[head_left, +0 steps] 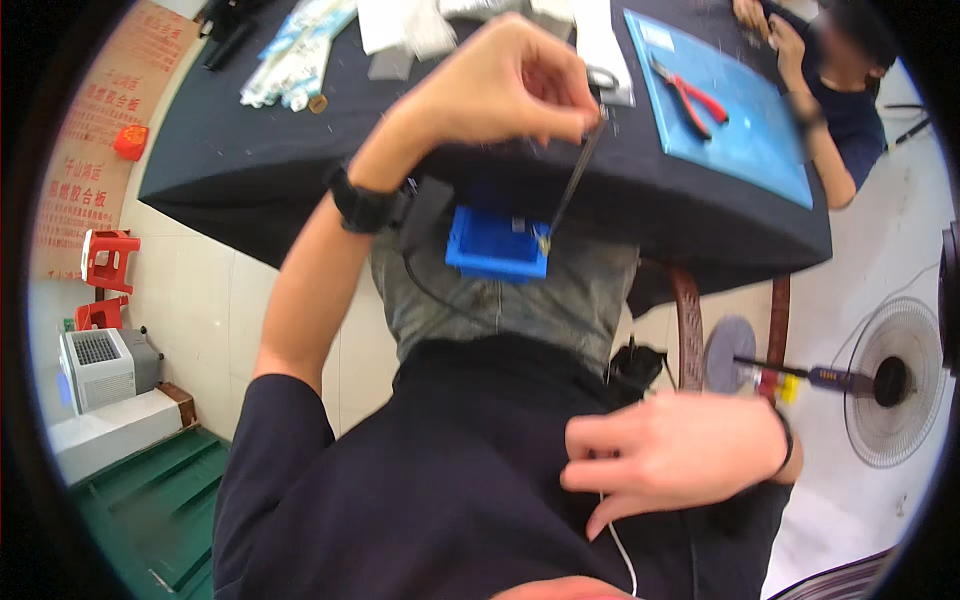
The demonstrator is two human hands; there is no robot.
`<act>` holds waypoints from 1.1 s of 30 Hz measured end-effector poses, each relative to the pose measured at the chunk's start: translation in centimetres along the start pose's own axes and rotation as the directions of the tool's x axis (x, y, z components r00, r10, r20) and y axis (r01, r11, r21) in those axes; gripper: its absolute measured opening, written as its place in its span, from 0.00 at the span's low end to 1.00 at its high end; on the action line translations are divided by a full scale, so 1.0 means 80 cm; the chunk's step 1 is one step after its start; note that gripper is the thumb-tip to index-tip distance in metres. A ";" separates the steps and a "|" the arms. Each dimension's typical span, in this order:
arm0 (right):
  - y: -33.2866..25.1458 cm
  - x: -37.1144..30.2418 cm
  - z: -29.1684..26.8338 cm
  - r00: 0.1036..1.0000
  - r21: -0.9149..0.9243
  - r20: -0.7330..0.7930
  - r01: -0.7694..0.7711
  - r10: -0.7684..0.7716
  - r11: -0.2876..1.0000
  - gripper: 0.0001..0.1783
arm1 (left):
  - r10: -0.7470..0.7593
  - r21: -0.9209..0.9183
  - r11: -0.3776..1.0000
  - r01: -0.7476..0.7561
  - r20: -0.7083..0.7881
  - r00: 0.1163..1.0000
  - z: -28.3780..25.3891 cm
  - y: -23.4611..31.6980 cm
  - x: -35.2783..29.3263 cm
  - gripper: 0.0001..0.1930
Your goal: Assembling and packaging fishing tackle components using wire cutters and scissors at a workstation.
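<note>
left hand (pixel 505 85): raised above the lap, wrist bent, fingers curled and pinched together on the top end of a thin rod (pixel 573 182). The high grip lets the rod hang steeply, with only its lower tip working.
rod: slim, dark, slanting down and to the left from the fingers; lower tip sits at the right edge of the blue box (pixel 495 245). Whether it is a screwdriver or tweezers, cannot tell.
blue box: small open plastic piece, resting on the lap on grey trousers (pixel 560 300), just under the table (pixel 700 215) edge; probably kept low and close so the tip can be steered from above.
left arm: forearm comes in from lower left, dark sleeve pushed up at the elbow, black watch (pixel 362 205) on the wrist.
right hand (pixel 675 450): low at the waist, against the dark shirt, fingers pointing left. Thumb and forefinger close together on a thin white cord (pixel 620 548) that trails downward; other fingers loosely apart. Grip on the cord looks light.
table: black cloth top, carrying a blue mat (pixel 760 140) with red pliers (pixel 690 98) on it, well apart from both hands.
other person (pixel 840 110): seated at the far right corner, hands on the table.
floor: fan (pixel 900 385) at right, red stools (pixel 108 262) at left.
</note>
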State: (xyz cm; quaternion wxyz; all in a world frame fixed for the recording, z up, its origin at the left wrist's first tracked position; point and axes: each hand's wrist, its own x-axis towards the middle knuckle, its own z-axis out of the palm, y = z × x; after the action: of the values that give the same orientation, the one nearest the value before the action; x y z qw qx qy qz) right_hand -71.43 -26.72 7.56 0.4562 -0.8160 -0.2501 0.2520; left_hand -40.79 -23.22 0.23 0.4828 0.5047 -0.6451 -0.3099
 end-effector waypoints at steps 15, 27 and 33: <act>-0.043 -0.020 0.060 0.849 -0.089 -0.515 0.086 -0.120 0.992 0.06 | 0.060 -0.147 0.987 -0.068 -0.058 0.996 0.009 -0.004 -0.022 0.04; -0.019 -0.116 0.069 0.533 -0.207 -0.702 0.482 -0.473 0.851 0.07 | 0.048 -0.137 0.989 -0.051 -0.029 0.998 0.009 -0.003 -0.008 0.04; -0.019 -0.049 0.046 0.329 -0.282 -0.735 0.647 -0.593 0.708 0.08 | 0.071 -0.137 0.988 -0.075 -0.036 0.997 0.015 -0.004 -0.009 0.03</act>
State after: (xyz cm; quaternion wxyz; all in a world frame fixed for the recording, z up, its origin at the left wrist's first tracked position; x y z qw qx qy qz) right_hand -77.02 -26.22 7.94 0.6020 -0.6653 -0.3072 -0.3171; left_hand -41.80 -22.71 -0.73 0.5374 0.4508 -0.6326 -0.3282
